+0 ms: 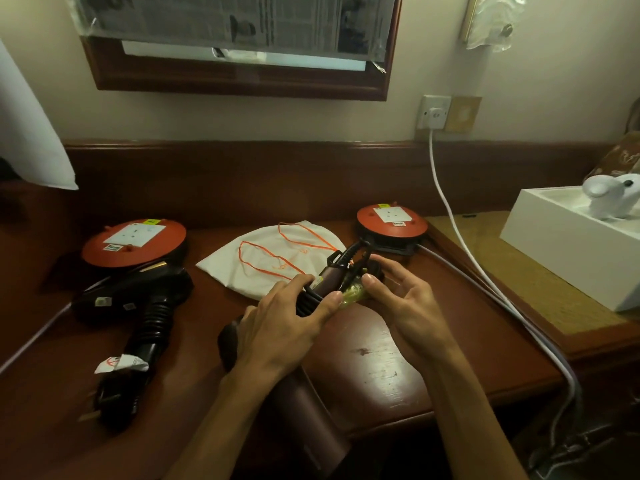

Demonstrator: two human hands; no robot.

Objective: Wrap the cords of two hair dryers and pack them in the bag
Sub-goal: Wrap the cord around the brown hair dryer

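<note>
I hold a maroon hair dryer point(311, 407) over the desk's front edge, its barrel pointing toward me. My left hand point(277, 327) grips its handle, where black cord point(306, 301) is wound. My right hand point(398, 299) pinches a yellow-green tie point(353, 294) beside the cord, near the black plug point(341, 259). A second, black hair dryer point(152, 306) lies at the left, its cord bundled, with a white tag point(119, 363) near its plug. The white drawstring bag point(277, 258) with orange strings lies flat behind my hands.
Two orange cable reels with sockets stand on the wooden desk point(381, 368), one at the left point(135, 242) and one at the right point(391, 221). A white cable point(450, 216) runs from the wall socket point(434, 112) down the right side. A white box point(568, 251) sits at the far right.
</note>
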